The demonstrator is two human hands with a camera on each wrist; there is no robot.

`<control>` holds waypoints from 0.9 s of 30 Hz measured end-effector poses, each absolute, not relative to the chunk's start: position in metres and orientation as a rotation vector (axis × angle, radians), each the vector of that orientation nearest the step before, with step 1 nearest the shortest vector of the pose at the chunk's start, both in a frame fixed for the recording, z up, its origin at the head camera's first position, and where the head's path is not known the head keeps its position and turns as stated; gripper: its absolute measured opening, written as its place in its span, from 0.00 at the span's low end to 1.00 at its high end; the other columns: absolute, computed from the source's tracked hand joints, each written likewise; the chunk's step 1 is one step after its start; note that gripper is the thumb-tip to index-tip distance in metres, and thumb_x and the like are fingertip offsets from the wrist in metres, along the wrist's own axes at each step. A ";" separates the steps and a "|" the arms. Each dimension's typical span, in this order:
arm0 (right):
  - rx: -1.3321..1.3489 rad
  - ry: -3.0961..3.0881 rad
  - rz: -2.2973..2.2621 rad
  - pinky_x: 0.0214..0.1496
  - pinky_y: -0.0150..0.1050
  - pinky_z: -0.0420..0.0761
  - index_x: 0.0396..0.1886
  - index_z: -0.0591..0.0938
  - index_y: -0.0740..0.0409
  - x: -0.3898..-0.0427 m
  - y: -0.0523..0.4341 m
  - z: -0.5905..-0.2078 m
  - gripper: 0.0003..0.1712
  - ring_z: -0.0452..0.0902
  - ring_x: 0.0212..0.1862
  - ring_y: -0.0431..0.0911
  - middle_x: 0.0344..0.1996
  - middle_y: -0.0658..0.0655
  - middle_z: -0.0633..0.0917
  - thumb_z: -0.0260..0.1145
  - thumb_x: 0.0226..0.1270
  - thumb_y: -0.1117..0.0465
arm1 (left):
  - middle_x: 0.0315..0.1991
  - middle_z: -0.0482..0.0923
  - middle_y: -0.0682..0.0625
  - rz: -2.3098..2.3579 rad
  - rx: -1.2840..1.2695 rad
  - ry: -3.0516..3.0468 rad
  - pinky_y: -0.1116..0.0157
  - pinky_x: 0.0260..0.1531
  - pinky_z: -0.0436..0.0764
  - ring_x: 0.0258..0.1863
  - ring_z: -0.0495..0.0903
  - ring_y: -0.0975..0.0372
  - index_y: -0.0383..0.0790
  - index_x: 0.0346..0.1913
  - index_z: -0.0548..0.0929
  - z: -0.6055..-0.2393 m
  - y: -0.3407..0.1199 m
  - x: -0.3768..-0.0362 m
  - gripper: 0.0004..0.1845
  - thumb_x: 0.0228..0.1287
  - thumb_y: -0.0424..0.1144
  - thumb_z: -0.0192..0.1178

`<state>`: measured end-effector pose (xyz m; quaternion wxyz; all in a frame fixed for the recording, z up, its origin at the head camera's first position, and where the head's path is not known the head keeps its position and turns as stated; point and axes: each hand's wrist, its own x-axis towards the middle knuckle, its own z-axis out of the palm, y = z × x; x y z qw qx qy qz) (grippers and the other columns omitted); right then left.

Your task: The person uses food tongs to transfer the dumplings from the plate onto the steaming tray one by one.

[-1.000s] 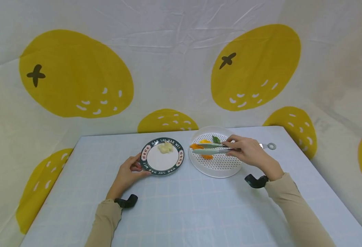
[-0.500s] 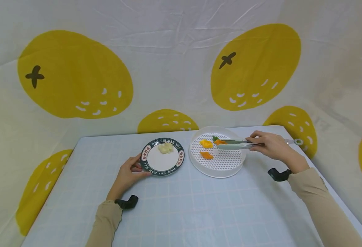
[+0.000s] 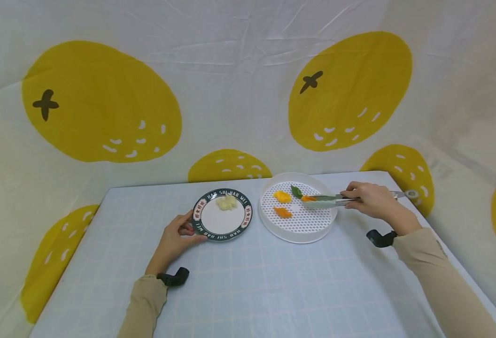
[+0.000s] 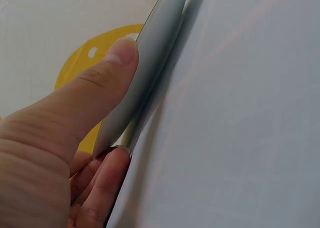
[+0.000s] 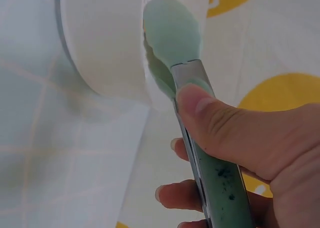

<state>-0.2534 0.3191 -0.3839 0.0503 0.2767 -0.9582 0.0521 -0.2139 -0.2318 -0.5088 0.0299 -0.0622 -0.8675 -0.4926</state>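
Note:
My left hand holds the left rim of a round plate, white with a dark green patterned border; in the left wrist view the thumb lies along its edge. Pale yellowish pieces lie on the plate. With thumb and fingers, my right hand grips tongs with mint-green tips. An orange piece shows between the tips, over the right part of a white perforated steamer tray. Also on the tray are a yellow piece, another orange piece and a green leaf.
A light blue checked cloth covers the table. Behind the table's back edge hangs a pale curtain printed with big yellow fruit. The plate and tray stand side by side with a narrow gap.
My right hand has moved right with the tongs, carrying the orange piece from the tray's left edge to its right part, then slightly lower. The left hand and plate stay put.

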 end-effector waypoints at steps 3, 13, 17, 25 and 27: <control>0.823 -2.944 0.151 0.26 0.36 0.72 0.50 0.88 0.59 -0.253 0.317 -0.385 0.21 0.74 0.30 0.44 0.41 0.54 0.84 0.78 0.55 0.59 | 0.48 0.75 0.48 -1.520 -0.186 -2.680 0.71 0.45 0.81 0.43 0.78 0.58 0.42 0.74 0.66 -0.510 -0.232 -0.215 0.54 0.42 0.52 0.81; 0.749 -3.012 0.147 0.28 0.38 0.76 0.51 0.86 0.64 -0.250 0.314 -0.380 0.26 0.75 0.32 0.45 0.41 0.56 0.83 0.79 0.53 0.58 | 0.48 0.75 0.48 -1.481 -0.166 -2.725 0.66 0.46 0.81 0.43 0.77 0.58 0.44 0.75 0.65 -0.510 -0.232 -0.216 0.56 0.41 0.58 0.79; 0.757 -3.008 0.158 0.29 0.39 0.77 0.52 0.86 0.64 -0.248 0.313 -0.378 0.26 0.75 0.32 0.46 0.41 0.56 0.83 0.79 0.54 0.58 | 0.48 0.75 0.48 -1.485 -0.162 -2.722 0.66 0.46 0.81 0.43 0.77 0.58 0.44 0.75 0.65 -0.510 -0.232 -0.214 0.56 0.42 0.56 0.79; 0.771 -2.965 0.119 0.27 0.39 0.75 0.51 0.86 0.64 -0.244 0.311 -0.367 0.25 0.75 0.31 0.45 0.42 0.57 0.83 0.78 0.55 0.57 | 0.48 0.75 0.49 -1.475 -0.154 -2.725 0.67 0.45 0.81 0.43 0.77 0.58 0.44 0.75 0.65 -0.509 -0.232 -0.214 0.56 0.42 0.57 0.80; 0.765 -2.954 0.121 0.27 0.39 0.75 0.51 0.86 0.64 -0.243 0.309 -0.363 0.25 0.74 0.31 0.45 0.42 0.57 0.83 0.78 0.55 0.57 | 0.48 0.75 0.48 -1.477 -0.161 -2.723 0.67 0.45 0.81 0.43 0.77 0.58 0.43 0.75 0.64 -0.509 -0.233 -0.214 0.56 0.42 0.57 0.79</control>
